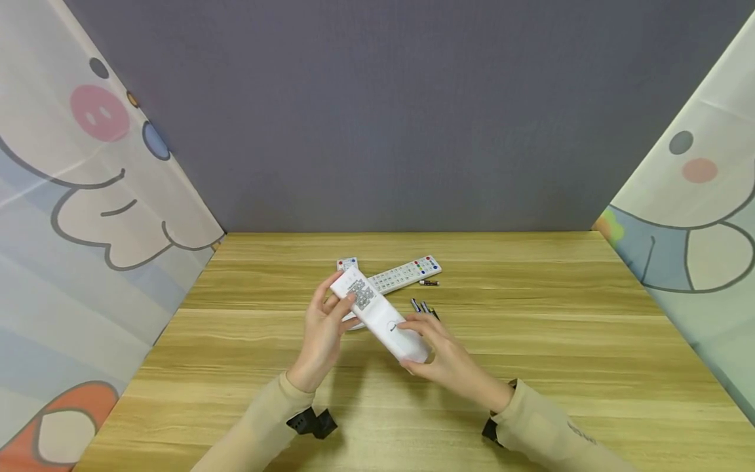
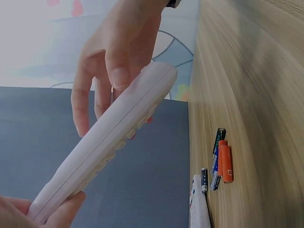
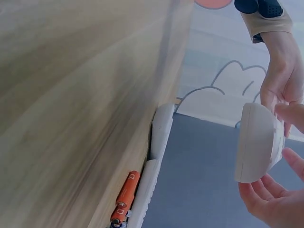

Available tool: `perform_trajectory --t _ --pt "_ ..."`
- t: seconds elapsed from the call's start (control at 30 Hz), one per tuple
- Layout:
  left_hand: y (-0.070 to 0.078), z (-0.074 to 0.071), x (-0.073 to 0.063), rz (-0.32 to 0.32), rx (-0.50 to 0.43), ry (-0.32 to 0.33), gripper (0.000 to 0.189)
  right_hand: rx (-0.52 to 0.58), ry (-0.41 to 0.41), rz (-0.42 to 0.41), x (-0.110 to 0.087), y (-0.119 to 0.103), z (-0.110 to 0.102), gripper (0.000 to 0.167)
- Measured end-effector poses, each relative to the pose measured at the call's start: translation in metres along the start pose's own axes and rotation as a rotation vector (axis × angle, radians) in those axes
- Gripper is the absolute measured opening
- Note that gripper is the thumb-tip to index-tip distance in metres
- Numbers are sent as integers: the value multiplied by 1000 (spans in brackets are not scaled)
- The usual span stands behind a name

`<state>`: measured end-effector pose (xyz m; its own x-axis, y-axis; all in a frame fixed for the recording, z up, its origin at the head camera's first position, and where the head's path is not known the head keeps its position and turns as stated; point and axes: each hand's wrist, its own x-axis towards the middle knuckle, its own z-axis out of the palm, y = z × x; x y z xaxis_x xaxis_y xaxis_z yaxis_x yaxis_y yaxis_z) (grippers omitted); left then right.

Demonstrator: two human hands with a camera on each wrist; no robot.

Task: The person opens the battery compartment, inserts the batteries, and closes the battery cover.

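Observation:
Both hands hold a white remote control above the table, its back facing up. My left hand grips the upper-left end, thumb on the back beside a printed label. At the lower-right end, my right hand has its thumb at the edge and fingers on the back near a small round mark. The left wrist view shows the remote control from its side, buttons facing down. In the right wrist view, fingers of the right hand curl under the near end of the remote control.
Behind the hands lie two more white remote controls, one slanting right, another partly hidden. A dark battery lies beside them. Several batteries lie nearer the right hand, including orange ones. A grey panel stands behind the wooden table.

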<state>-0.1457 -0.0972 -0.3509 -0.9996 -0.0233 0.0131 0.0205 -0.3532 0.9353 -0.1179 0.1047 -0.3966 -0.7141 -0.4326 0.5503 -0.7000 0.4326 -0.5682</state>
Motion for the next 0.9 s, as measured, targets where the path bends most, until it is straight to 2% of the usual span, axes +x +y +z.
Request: perform_trajectory --t 0.33,0.6,0.9 --pt "-1 1 0 5 29 3 49 23 -48 28 4 1 1 57" --pt "0 2 0 -1 27 6 50 -34 -13 -51 5 2 4 58" --pt "0 4 0 -22 40 13 49 11 -1 -23 4 4 7 56"
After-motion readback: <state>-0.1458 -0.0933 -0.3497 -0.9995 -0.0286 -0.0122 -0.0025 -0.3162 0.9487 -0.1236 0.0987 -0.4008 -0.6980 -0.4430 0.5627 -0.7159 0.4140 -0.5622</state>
